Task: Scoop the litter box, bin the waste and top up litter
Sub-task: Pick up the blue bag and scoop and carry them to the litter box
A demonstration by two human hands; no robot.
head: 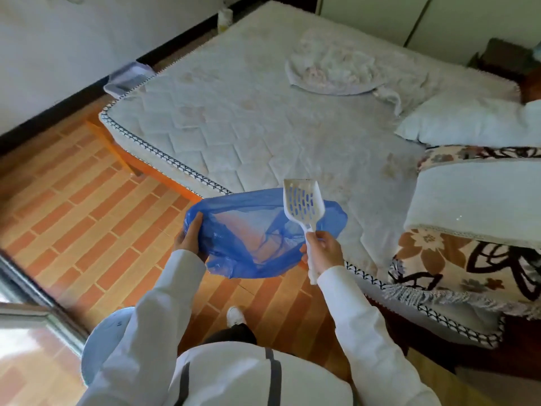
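Note:
I hold a thin blue plastic bag (251,238) open in front of me, above the floor at the bed's edge. My left hand (188,240) grips its left rim. My right hand (323,252) grips the handle of a white slotted litter scoop (303,205), blade up and empty over the bag's right side; its fingers also seem to hold the bag's right rim. No litter box is in view.
A bare quilted mattress (248,118) on a wooden frame fills the middle, with a pillow (468,121), a folded floral blanket (468,253) and a crumpled cloth (330,68). A pale blue round object (102,341) sits by my left elbow. Brick-pattern floor (73,206) lies to the left.

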